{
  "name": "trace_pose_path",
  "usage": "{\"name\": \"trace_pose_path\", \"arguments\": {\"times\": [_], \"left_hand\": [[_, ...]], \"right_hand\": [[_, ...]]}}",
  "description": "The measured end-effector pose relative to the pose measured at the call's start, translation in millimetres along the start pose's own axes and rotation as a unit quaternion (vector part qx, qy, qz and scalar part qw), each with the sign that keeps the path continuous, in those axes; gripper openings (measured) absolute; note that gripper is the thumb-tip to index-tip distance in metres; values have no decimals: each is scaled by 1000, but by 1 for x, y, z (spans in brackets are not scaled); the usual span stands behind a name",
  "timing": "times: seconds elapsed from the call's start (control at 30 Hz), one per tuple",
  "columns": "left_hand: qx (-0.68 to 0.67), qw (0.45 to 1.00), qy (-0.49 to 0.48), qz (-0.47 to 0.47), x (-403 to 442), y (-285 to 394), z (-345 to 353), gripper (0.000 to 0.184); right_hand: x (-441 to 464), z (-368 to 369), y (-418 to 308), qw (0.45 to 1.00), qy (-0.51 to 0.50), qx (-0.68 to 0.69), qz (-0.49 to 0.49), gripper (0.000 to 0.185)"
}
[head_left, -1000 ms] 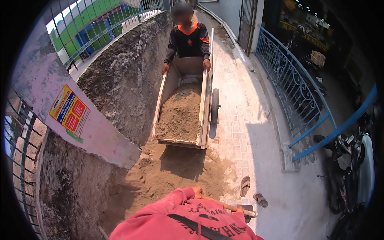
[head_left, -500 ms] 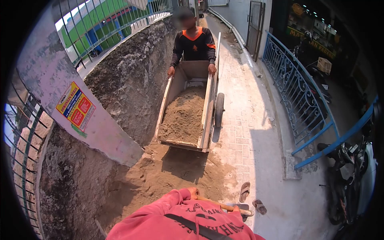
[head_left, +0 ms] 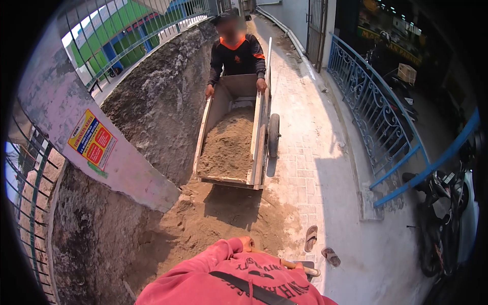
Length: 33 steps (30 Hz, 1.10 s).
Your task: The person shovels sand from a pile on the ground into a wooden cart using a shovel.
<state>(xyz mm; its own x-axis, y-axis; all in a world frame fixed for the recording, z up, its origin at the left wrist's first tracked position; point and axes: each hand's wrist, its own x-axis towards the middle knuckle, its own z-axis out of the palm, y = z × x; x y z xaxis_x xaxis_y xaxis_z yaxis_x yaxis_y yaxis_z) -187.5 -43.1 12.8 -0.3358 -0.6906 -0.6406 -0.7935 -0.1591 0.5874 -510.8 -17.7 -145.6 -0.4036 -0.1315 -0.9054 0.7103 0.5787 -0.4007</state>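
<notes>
My left hand (head_left: 247, 243) shows at the end of the pink-red sleeve, low in the view, closed around a wooden tool handle (head_left: 287, 264). The handle runs rightward in front of my chest to a rounded grip end (head_left: 313, 272). Its working end is hidden. Near the grip end, the part where my right hand could be is mostly covered by the sweatshirt, and its fingers cannot be made out. Ahead stands a wooden cart (head_left: 258, 152) tilted toward me, holding brown sand (head_left: 230, 145). Loose sand (head_left: 223, 221) lies on the ground between the cart and me.
A person (head_left: 236, 56) in a black and orange shirt grips the cart's sides from behind. One cart wheel (head_left: 274, 134) shows. Sandals (head_left: 311, 238) lie right of me. A rough wall (head_left: 152, 101) and leaning pillar (head_left: 96, 137) flank the left, a blue railing (head_left: 376, 117) the right.
The view has shifted slightly, so the cart and person appear a little left and higher. The person's head is tilted differently. My left hand stays on the handle.
</notes>
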Motion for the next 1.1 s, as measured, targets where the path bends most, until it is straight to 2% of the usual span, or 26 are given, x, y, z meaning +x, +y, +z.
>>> {"name": "trace_pose_path", "arguments": {"times": [0.47,0.53,0.63,0.67,0.7,0.73,0.77,0.8,0.83,0.87,0.93,0.97,1.0,1.03,1.1], "left_hand": [[-4,1000,-3,-29,-26,-26,18,33],[41,997,-36,-61,-31,-38,23,40],[39,996,-35,-66,-37,-56,29,43],[34,998,1,-45,-50,-49,26,46],[40,998,-8,-57,-64,-35,20,51],[16,995,-71,-72,-91,-21,41,51],[-23,991,-95,-95,-121,-2,60,50],[-28,991,-84,-101,-111,6,36,48],[-12,995,-47,-92,-81,3,-5,47],[4,994,-60,-86,-69,1,-14,47],[-6,995,-2,-104,-60,-5,8,46],[-9,994,-27,-109,-48,-5,14,46],[-67,988,-49,-130,-33,-7,16,44],[-123,978,-67,-151,-14,-20,25,43],[-223,960,-80,-150,27,-63,59,40]], "right_hand": [[8,19,17,999,-17,-44,17,24],[10,29,23,998,-24,-52,16,24],[22,55,32,997,-52,-63,17,24],[36,68,41,995,-67,-71,14,24],[58,82,46,988,-93,-121,24,25],[2,86,33,991,-104,-75,-47,21],[-19,96,29,990,-108,-45,-84,21],[-43,105,24,986,-114,-15,-122,20],[-24,136,20,990,-120,-20,-76,19],[-1,149,27,992,-118,-38,-20,19],[-5,173,27,986,-147,-43,-63,16],[-26,184,15,985,-145,-45,-81,15],[-36,196,13,984,-139,-53,-94,14],[-10,208,26,979,-126,-92,-132,22],[14,239,34,972,-124,-142,-142,23]]}}
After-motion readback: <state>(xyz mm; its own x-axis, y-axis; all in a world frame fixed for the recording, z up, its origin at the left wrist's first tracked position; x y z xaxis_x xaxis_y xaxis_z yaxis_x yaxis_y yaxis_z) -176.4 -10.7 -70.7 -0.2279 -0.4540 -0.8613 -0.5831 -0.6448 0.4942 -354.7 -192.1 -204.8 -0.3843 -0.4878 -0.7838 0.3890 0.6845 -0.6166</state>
